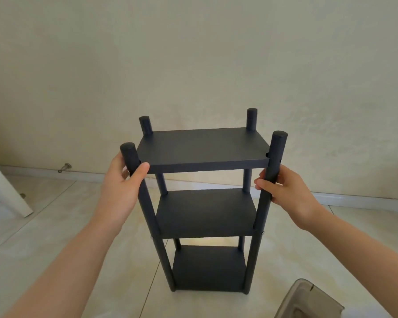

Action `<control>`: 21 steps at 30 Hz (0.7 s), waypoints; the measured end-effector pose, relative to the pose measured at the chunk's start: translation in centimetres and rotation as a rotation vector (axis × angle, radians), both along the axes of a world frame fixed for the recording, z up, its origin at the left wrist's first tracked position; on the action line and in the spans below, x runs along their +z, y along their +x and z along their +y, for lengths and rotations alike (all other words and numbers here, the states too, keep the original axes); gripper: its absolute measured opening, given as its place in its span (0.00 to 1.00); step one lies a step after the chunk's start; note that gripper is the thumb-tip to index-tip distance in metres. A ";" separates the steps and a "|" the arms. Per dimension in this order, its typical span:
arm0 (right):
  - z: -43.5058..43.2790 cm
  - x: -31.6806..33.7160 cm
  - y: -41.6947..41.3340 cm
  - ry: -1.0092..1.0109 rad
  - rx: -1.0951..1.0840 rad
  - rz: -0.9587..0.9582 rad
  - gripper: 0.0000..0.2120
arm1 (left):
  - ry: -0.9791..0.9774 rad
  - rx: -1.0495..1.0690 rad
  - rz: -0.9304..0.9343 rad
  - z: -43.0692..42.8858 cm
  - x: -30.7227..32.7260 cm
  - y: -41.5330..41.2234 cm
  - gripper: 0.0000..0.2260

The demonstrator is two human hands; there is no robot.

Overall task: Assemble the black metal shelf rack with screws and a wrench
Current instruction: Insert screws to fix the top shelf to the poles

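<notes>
The black shelf rack point(205, 214) stands upright on the tiled floor point(55, 226) near the wall point(193, 53). I hold it just under the top shelf point(202, 148): my left hand point(122, 182) wraps the near-left post, thumb by the shelf's corner, and my right hand point(283, 191) curls its fingers round the near-right post. It looks like stiff, smooth painted metal, light but tall and narrow, so I judge it tippy and best gripped high on the posts. A grey bin point(308, 299) sits near its right foot, and a white panel point(7, 191) stands well off left.
</notes>
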State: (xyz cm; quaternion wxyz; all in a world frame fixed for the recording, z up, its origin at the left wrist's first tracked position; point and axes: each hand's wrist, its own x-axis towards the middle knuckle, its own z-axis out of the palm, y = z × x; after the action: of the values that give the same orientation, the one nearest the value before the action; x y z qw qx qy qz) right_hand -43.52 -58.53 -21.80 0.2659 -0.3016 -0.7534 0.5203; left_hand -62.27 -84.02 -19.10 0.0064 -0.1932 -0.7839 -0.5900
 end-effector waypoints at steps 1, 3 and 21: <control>-0.1 -0.1 0.1 0.008 0.001 0.001 0.03 | 0.025 0.059 -0.041 0.3 -0.1 -0.1 0.23; -0.2 -0.1 0.2 0.018 0.001 0.011 0.03 | 0.058 0.205 -0.076 0.7 0.1 0.0 0.27; 0.1 0.3 1.9 0.168 0.085 -0.161 0.13 | 0.309 -0.339 -0.666 9.4 1.1 9.0 0.12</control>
State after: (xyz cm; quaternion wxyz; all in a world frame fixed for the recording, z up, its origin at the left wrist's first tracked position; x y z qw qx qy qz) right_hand -41.63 -58.43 -21.54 0.2068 -0.2867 -0.8253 0.4403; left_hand -53.24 -74.66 -18.03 -0.3166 -0.1148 -0.6023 -0.7238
